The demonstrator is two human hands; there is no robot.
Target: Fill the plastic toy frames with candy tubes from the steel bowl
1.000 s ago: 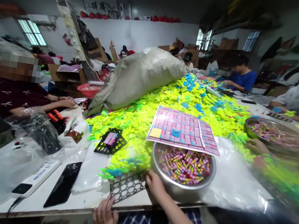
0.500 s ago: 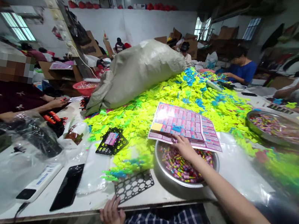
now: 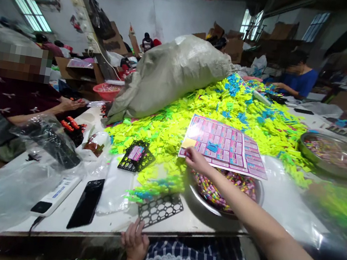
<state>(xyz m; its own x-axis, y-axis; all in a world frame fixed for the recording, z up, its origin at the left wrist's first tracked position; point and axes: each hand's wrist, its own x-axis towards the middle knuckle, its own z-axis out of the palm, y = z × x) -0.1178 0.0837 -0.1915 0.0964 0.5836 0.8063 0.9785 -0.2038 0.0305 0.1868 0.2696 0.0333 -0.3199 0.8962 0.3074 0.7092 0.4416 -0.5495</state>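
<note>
My left hand (image 3: 135, 241) rests at the table's front edge, fingers apart, its fingertips by a black honeycomb-patterned tray (image 3: 160, 210). Over the left edge of the printed pink sheets (image 3: 224, 142) is my right hand (image 3: 195, 159), its fingers curled together; what they hold, if anything, is too small to name. A blue piece (image 3: 212, 146) lies on the sheets. Beneath them stands a metal bowl (image 3: 260, 199) of small wrapped multicoloured pieces, partly covered by my right forearm. Green and blue pieces (image 3: 150, 194) lie along the back of the tray.
A heap of yellow-green pieces (image 3: 160, 132) spreads behind, under a large grey sack (image 3: 176, 73). On the left are a black phone (image 3: 85, 204), a white power bank (image 3: 57, 195) and plastic bags (image 3: 1, 195). Another bowl (image 3: 319, 164) stands right. People sit around the table.
My right hand has moved left from over the bowl and sheets to the sheets' left edge, and its fingers have closed. The camera view has shifted a little. My left hand stays at the table edge.
</note>
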